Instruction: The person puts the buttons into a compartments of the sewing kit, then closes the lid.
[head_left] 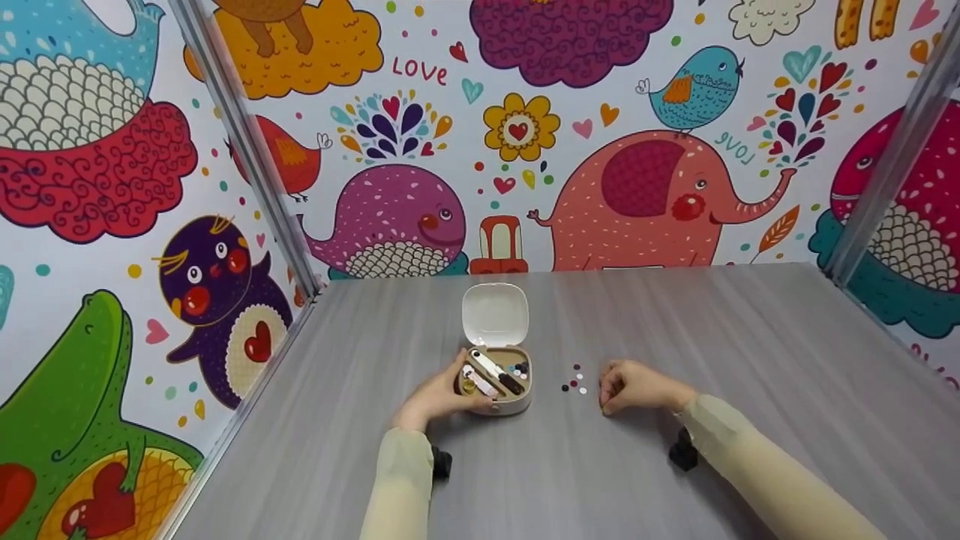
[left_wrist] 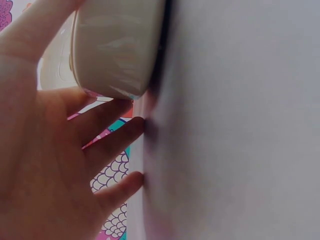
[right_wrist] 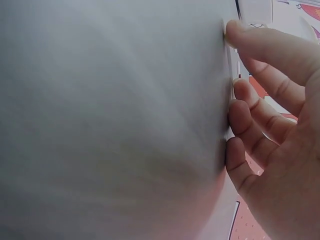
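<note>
A small white box [head_left: 514, 407] stands on the grey table with its lid [head_left: 495, 315] raised. My left hand [head_left: 437, 394] grips the box from the left, thumb along the front and index finger on the far side; in the left wrist view its other fingers spread down to the tabletop. Inside lie a white-and-black slim tool [head_left: 496, 371], a pink-and-white piece [head_left: 481, 381] and small coloured discs [head_left: 519, 369]. My right hand [head_left: 637, 386] rests on the table, fingers bent and tips down. Whether anything sits between its thumb and index finger is hidden.
Several small flat discs [head_left: 574, 383], dark red, white and black, lie between the box and my right hand. Behind the grey table [head_left: 360, 337] rises a cartoon-printed wall [head_left: 517, 202], with metal posts [head_left: 262, 157] at its corners.
</note>
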